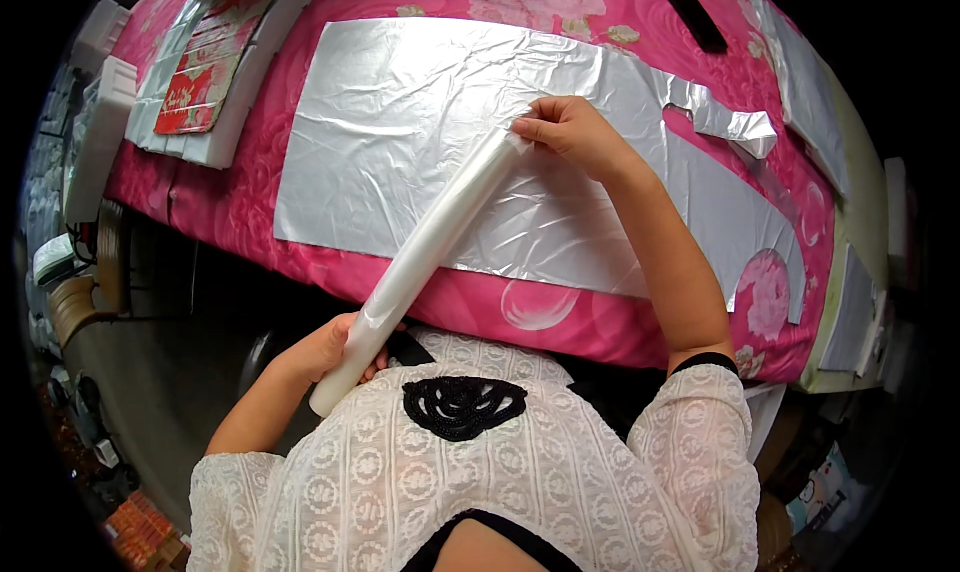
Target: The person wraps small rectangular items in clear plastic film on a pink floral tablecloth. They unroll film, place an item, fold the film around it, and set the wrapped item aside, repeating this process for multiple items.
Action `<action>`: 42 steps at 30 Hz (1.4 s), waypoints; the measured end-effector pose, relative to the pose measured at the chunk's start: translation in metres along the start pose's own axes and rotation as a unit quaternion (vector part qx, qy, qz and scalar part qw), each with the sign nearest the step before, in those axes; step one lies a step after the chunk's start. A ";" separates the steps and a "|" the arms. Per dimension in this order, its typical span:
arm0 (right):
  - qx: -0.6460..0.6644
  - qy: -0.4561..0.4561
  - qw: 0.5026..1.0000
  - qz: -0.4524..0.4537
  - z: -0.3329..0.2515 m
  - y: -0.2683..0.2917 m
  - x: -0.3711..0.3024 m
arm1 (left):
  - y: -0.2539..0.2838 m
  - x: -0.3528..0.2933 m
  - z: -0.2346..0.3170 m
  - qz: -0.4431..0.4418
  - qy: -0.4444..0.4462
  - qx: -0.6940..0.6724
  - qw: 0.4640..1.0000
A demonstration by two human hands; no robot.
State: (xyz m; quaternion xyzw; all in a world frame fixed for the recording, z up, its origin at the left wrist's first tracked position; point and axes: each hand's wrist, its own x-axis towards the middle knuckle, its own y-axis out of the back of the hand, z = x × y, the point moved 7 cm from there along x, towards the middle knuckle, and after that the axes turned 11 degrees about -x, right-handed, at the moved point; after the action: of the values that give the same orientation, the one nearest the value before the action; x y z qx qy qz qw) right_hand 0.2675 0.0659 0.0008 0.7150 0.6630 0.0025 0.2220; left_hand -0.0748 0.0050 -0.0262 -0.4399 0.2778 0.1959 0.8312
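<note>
A long white roll of plastic film (432, 240) slants from my lap up over the table. Near its lower end, my left hand (343, 350) is wrapped round it. At the upper end my right hand (568, 134) pinches the roll's edge between thumb and fingers. Beneath the roll, a large silver foil sheet (390, 92) lies spread and creased on the table. Its right part has cut-out gaps, and a torn foil strip (735, 122) curls up there.
A pink flowered cloth (540, 307) covers the table. White foam blocks with a red printed packet (205, 87) stand at the left. A black phone-like slab (690, 14) lies at the far right. Wrapped sheets (800, 92) line the right edge. A chair (75, 307) stands at the left.
</note>
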 end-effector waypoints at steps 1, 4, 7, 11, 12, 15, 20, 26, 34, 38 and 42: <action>-0.009 -0.001 1.000 0.012 0.003 0.011 -0.002 | 0.000 -0.002 0.000 0.002 0.016 -0.016 1.000; -0.020 -0.016 0.989 0.143 0.031 0.073 -0.008 | 0.009 -0.006 -0.005 0.010 0.065 0.037 0.997; -0.091 0.001 0.963 0.254 0.068 0.155 -0.025 | 0.019 -0.016 -0.008 0.019 0.099 0.099 0.990; -0.036 -0.030 0.955 0.292 0.103 0.226 -0.058 | 0.041 -0.029 -0.020 -0.014 0.139 0.115 0.984; -0.034 -0.025 0.957 0.288 0.101 0.226 -0.058 | 0.037 -0.030 -0.016 -0.028 0.151 0.110 0.982; -0.034 0.001 0.958 0.284 0.092 0.217 -0.057 | 0.018 -0.024 0.012 -0.066 0.187 0.199 0.960; -0.100 0.029 0.972 0.213 0.038 0.139 -0.021 | -0.048 0.027 0.093 -0.046 0.022 0.477 0.878; -0.133 0.052 0.979 0.147 0.030 0.101 0.011 | -0.121 0.066 0.149 0.042 -0.360 0.741 0.566; -0.167 0.028 0.978 0.118 0.027 0.099 0.019 | -0.134 0.088 0.066 -0.227 -0.370 0.777 0.456; -0.115 0.018 0.976 0.183 0.029 0.113 0.016 | -0.122 0.099 0.052 -0.191 -0.324 0.799 0.469; -0.101 0.085 0.947 0.293 -0.018 0.095 -0.038 | -0.123 0.096 0.042 -0.152 -0.327 0.795 0.488</action>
State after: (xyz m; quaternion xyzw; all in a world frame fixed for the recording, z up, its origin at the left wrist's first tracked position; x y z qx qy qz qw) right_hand 0.3475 0.0334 0.0582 0.8486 0.4374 0.1947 0.2252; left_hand 0.0813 -0.0177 0.0084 0.4680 -0.0473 -0.1077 0.8759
